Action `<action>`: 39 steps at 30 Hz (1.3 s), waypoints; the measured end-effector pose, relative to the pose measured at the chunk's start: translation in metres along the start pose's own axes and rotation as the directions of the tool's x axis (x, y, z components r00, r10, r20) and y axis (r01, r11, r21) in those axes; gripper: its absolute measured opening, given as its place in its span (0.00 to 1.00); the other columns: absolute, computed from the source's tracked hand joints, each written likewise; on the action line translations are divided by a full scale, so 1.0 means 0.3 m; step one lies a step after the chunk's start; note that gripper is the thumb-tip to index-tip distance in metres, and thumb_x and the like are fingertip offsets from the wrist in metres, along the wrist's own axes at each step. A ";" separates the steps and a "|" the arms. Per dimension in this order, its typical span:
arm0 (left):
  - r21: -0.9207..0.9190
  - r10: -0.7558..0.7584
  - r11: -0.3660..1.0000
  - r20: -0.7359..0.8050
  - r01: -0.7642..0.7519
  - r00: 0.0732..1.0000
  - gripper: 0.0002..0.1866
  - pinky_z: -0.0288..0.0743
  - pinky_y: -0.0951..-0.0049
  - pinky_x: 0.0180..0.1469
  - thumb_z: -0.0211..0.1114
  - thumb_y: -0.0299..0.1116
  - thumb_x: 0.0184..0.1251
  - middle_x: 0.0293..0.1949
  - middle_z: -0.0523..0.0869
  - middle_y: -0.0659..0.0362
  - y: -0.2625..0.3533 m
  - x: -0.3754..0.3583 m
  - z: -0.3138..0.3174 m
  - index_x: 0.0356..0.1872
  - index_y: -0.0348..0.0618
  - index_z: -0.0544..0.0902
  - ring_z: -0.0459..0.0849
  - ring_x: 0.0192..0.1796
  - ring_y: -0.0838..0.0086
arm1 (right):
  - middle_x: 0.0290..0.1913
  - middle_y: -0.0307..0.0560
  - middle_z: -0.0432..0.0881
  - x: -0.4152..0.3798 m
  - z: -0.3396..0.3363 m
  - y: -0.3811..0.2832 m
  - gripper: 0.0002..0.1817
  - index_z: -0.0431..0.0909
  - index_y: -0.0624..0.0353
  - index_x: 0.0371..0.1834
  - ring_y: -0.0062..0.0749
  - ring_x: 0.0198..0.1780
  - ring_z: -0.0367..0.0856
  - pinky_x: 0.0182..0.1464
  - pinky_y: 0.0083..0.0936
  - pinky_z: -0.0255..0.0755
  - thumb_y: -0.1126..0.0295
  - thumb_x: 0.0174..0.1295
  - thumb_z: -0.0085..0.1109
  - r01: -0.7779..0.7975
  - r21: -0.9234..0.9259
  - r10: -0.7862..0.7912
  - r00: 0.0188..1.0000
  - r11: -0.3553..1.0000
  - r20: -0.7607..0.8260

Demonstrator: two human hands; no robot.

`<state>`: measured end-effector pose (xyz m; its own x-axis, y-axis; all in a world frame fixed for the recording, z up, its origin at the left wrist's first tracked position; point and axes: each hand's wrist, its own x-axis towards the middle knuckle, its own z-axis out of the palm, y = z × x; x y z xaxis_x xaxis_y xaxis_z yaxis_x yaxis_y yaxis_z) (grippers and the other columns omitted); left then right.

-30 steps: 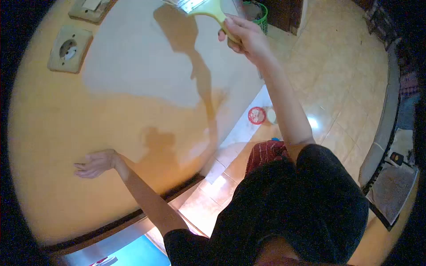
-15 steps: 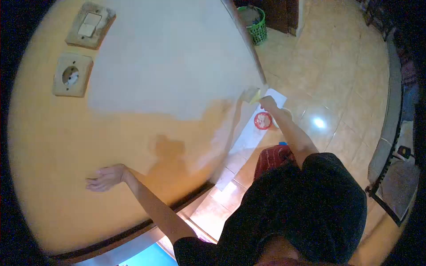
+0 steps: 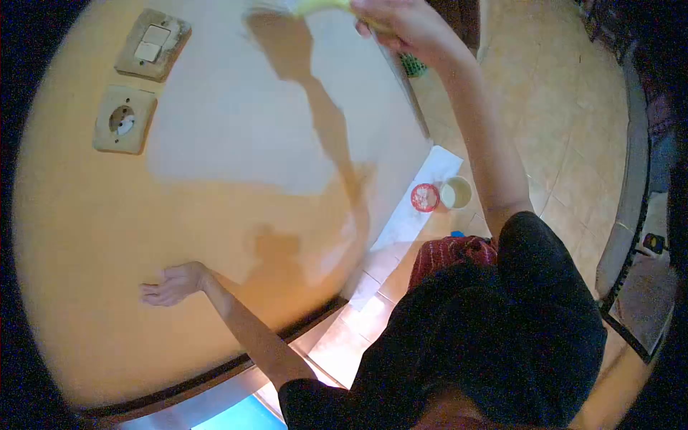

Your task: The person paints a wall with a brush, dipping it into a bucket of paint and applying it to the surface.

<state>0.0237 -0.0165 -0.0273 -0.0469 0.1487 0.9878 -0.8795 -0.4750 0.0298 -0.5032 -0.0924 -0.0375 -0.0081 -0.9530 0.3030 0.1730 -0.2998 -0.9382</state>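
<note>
Cream socket (image 3: 125, 132) sits left of the white patch (image 3: 222, 115). Below the patch, the left hand (image 3: 175, 283) has loosely curled fingers, close together. At the patch's top is the yellow-handled brush (image 3: 319, 6), then the right hand (image 3: 414, 30), fingers clamped on the brush. Red container (image 3: 424, 198) and pale tub (image 3: 456, 193) are right of the patch.

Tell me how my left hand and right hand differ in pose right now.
Your right hand grips a brush; your left hand holds nothing that I can see. The right hand is closed, while the left hand is loosely open. The right hand appears near the top of the view, the left hand lower down, against the yellow part of the wall. Both are bare.
</note>
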 end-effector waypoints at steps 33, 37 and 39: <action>0.110 -0.037 0.993 0.058 0.031 0.998 0.32 0.49 0.51 0.63 0.28 0.55 0.70 0.64 0.61 0.48 -0.053 -0.002 0.042 0.61 0.42 0.64 0.56 0.67 0.55 | 0.18 0.37 0.73 -0.129 0.355 0.133 0.13 0.77 0.63 0.29 0.17 0.13 0.63 0.15 0.19 0.57 0.64 0.61 0.51 -0.310 -0.254 0.320 0.947 0.916 -0.004; 0.000 -0.040 0.999 0.048 0.040 0.998 0.31 0.51 0.50 0.62 0.31 0.55 0.70 0.65 0.60 0.47 -0.007 0.023 0.010 0.62 0.42 0.64 0.57 0.66 0.53 | 0.20 0.35 0.73 -0.170 0.343 0.000 0.15 0.78 0.62 0.40 0.13 0.14 0.61 0.15 0.14 0.53 0.61 0.62 0.52 -0.184 0.060 0.184 0.983 0.981 0.007; 0.009 -0.013 1.000 0.047 0.013 0.999 0.31 0.52 0.50 0.62 0.32 0.55 0.69 0.65 0.61 0.47 -0.014 0.019 -0.008 0.62 0.42 0.64 0.57 0.66 0.53 | 0.22 0.34 0.74 -0.156 0.337 -0.018 0.17 0.76 0.61 0.47 0.11 0.14 0.60 0.15 0.12 0.52 0.59 0.62 0.53 -0.118 0.120 0.113 0.992 0.986 0.048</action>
<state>0.0260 -0.0115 -0.0220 -0.0131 0.1141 0.9934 -0.8756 -0.4810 0.0437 -0.4041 -0.0417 -0.0297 0.0591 -0.9774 0.2028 0.2896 -0.1776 -0.9405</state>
